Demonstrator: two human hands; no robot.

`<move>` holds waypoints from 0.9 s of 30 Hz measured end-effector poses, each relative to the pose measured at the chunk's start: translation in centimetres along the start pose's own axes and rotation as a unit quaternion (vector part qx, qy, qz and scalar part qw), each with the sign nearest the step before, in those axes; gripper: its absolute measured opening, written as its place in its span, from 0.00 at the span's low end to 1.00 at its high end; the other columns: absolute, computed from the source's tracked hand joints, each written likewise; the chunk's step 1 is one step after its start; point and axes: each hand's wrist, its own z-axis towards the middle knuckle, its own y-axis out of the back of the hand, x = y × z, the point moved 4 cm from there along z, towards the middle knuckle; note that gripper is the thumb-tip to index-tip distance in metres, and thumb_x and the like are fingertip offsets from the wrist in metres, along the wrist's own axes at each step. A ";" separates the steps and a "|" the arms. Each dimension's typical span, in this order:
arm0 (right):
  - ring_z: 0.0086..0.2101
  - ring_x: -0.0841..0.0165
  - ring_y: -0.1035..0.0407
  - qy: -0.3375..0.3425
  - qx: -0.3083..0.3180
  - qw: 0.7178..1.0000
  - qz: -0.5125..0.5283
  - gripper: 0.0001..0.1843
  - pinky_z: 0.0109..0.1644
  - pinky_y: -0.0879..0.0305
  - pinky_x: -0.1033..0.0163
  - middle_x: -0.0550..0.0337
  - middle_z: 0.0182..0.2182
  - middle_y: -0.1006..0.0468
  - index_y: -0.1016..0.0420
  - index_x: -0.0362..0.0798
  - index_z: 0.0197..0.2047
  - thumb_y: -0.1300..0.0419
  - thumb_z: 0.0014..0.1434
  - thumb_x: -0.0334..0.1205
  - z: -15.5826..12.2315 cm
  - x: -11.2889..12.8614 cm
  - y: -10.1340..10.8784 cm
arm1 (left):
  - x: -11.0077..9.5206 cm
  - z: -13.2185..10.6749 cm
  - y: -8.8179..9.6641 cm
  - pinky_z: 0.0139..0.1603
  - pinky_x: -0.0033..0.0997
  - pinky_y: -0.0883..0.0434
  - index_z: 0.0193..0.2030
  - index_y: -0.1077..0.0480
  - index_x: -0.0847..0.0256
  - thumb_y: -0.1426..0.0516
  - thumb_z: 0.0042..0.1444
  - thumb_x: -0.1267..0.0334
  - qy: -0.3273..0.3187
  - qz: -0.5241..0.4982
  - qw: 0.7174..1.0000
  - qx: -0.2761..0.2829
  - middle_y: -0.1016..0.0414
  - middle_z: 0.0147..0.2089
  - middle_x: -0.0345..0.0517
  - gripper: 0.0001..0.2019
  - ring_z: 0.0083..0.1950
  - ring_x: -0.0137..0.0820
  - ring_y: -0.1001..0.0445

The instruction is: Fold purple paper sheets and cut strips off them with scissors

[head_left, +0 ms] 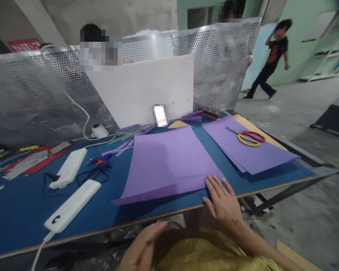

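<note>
- Grip, right hand (223, 201): released; the fingers lie extended and slightly spread, fingertips on the near right corner of the purple sheet.
- Grip, left hand (144, 248): in front of the table edge, blurred and partly out of frame; cannot tell whether it is clenched or released.
- Purple sheet (169, 158): matte, thin, roughly rectangular; located at the middle of the table (110, 212). The near edge curls upward, forming a darker band, with shadow below its left corner.
- Table: smooth blue top with a thin brown edge.
- Purple stack (260, 160): overlapping flat sheets to the right, corners offset, with tan sheet material (252, 126) beneath.
- Scissors (240, 133): resting on the stack; slim metal blades, one red and one yellow loop handle.
- White blocks (70, 167) (73, 205): two oblong, smooth-cased units to the left, each with a cable.
- Purple strips (125, 146): narrow, loose, beside the sheet's far left corner.
- White board (147, 86): flat panel, leaning against perforated metal mesh (217, 75).
</note>
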 end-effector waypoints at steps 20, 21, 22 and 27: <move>0.65 0.55 0.38 -0.007 0.010 1.000 0.002 0.29 0.67 0.42 0.46 0.44 0.65 0.31 0.39 0.42 0.71 0.50 0.70 0.42 -1.9 -4.4 0.6 | 8.3 0.1 -0.4 0.61 0.60 0.32 0.78 0.61 0.63 0.52 0.68 0.55 -0.040 0.283 0.954 -0.094 0.33 0.67 0.69 0.36 0.66 0.56 0.31; 0.64 0.54 0.37 -0.011 0.011 1.000 -0.003 0.28 0.66 0.41 0.46 0.44 0.64 0.30 0.37 0.41 0.69 0.49 0.70 0.43 -1.8 -4.4 0.8 | 9.0 -0.3 0.2 0.61 0.61 0.32 0.78 0.59 0.63 0.52 0.68 0.54 -0.031 0.282 0.954 -0.095 0.32 0.67 0.69 0.35 0.66 0.57 0.31; 0.63 0.53 0.36 -0.018 0.012 1.000 -0.009 0.26 0.66 0.41 0.46 0.43 0.62 0.28 0.33 0.40 0.66 0.49 0.70 0.44 -1.6 -4.3 0.9 | 9.5 -0.5 0.7 0.61 0.61 0.32 0.77 0.56 0.62 0.52 0.68 0.53 -0.021 0.274 0.956 -0.098 0.30 0.65 0.68 0.34 0.65 0.56 0.30; 0.59 0.53 0.32 -0.014 0.040 0.999 0.024 0.22 0.63 0.37 0.46 0.42 0.58 0.24 0.28 0.41 0.60 0.44 0.68 0.44 1.5 -3.4 1.1 | 10.7 2.0 1.7 0.61 0.50 0.28 0.69 0.39 0.64 0.49 0.66 0.50 0.078 0.192 0.971 -0.114 0.27 0.64 0.62 0.30 0.63 0.49 0.27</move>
